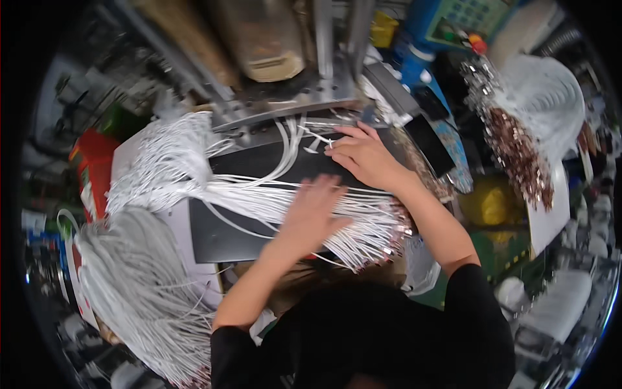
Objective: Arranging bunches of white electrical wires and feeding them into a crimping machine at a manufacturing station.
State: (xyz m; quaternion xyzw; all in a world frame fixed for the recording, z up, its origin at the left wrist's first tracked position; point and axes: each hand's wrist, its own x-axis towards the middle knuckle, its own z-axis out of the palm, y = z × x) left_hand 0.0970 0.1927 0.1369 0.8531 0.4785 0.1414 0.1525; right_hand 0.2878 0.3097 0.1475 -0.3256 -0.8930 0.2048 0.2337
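Note:
A bundle of thin white cables [249, 198] lies across the dark work plate [217, 240], fanned out at its right end, where the tips look copper-coloured. My left hand [311, 214] rests over this bundle with its fingers spread; motion blurs them somewhat. Further back, my right hand [365, 152] is at the foot of the machine, its fingertips at a short white cable end [317, 137] and seemingly pinching it. Several white cables [291, 146] curve from the bundle up to the machine's metal base [285, 109]. The exact grip is hard to make out.
A press-like machine [272, 45] rises at the back. White cable heaps [159, 159] and a thick grey-white bundle [129, 279] fill the left side. At right are a dark phone-like slab [424, 146], a blue control box [453, 23] and a hanging coil of cable [547, 104].

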